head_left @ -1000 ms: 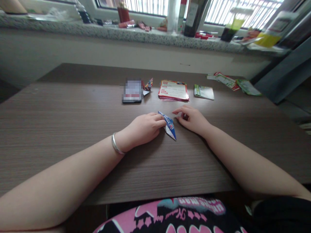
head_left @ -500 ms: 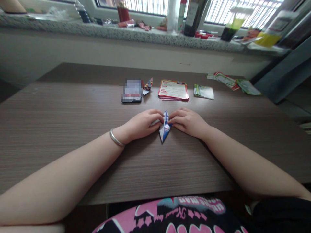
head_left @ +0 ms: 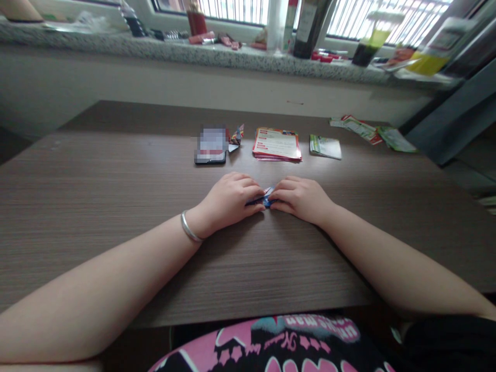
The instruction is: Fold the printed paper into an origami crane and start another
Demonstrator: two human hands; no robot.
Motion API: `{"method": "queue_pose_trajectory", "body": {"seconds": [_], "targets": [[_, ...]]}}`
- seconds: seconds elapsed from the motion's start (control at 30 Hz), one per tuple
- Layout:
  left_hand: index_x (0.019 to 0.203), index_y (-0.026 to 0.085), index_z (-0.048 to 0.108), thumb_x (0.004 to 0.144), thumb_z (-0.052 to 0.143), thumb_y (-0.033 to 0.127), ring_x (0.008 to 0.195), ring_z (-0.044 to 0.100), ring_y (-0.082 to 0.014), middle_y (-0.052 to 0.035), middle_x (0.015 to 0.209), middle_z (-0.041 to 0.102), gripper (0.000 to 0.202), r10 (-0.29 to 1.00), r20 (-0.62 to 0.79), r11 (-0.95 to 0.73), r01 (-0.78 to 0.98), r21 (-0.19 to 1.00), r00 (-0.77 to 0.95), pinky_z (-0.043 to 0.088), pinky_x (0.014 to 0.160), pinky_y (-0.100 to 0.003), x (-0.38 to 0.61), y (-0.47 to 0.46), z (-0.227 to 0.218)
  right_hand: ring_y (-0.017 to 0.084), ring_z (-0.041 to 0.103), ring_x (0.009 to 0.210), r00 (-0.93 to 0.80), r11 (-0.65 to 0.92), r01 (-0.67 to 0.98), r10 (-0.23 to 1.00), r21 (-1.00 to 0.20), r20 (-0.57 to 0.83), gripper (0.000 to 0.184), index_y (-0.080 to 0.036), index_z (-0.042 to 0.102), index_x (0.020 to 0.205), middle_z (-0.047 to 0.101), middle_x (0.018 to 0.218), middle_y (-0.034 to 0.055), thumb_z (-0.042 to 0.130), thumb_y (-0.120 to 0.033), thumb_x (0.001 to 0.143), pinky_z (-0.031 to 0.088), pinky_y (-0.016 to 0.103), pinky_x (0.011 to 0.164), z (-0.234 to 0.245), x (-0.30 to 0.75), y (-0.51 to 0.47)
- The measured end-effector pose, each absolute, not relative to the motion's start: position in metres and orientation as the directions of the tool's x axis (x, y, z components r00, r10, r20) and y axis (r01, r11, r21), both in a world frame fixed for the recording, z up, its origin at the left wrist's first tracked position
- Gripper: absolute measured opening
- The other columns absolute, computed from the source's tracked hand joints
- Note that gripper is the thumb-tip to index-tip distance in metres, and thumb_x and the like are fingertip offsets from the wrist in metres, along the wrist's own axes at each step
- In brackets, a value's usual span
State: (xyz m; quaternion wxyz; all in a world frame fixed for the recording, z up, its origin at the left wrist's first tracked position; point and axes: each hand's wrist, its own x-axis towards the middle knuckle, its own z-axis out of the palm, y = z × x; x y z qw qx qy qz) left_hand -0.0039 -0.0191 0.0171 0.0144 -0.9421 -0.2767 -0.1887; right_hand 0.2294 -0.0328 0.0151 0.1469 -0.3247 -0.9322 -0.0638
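A small piece of folded paper (head_left: 267, 197), blue and white, is held low over the table between my two hands. My left hand (head_left: 236, 199), with a silver bangle at the wrist, closes its fingers and thumb on the paper's left end. From the other side, my right hand (head_left: 304, 199) pinches the right end. The fingertips of both hands almost meet and hide most of the paper; only its middle shows.
Beyond my hands on the brown table (head_left: 116, 181) lie a dark-edged device with a blurred screen (head_left: 211, 145), a patterned folded paper (head_left: 236, 138), red-edged cards (head_left: 276, 143), green cards (head_left: 325, 146) and loose strips (head_left: 362, 129). Bottles (head_left: 308, 28) line the granite windowsill (head_left: 155, 47).
The folded paper has turned from pointing toward me to lying crosswise between my hands. My left hand has shifted slightly right, and its fingers now cover more of the paper.
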Motion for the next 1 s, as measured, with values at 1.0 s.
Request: {"method": "queue_pose_trajectory", "body": {"seconds": [1.0], "targets": [[0.080, 0.019, 0.067, 0.093, 0.051, 0.031, 0.077, 0.060, -0.0181, -0.0032, 0.084, 0.066, 0.025, 0.497, 0.319, -0.813, 0.561, -0.154, 0.807, 0.046, 0.066, -0.029, -0.001, -0.028, 0.020, 0.017, 0.057, 0.079, -0.654, 0.670, 0.740, 0.701, 0.049, 0.284, 0.025, -0.021, 0.069, 0.085, 0.067, 0.086, 0.0034, 0.048, -0.031, 0.094, 0.032, 0.030, 0.063, 0.019, 0.210, -0.045]]}}
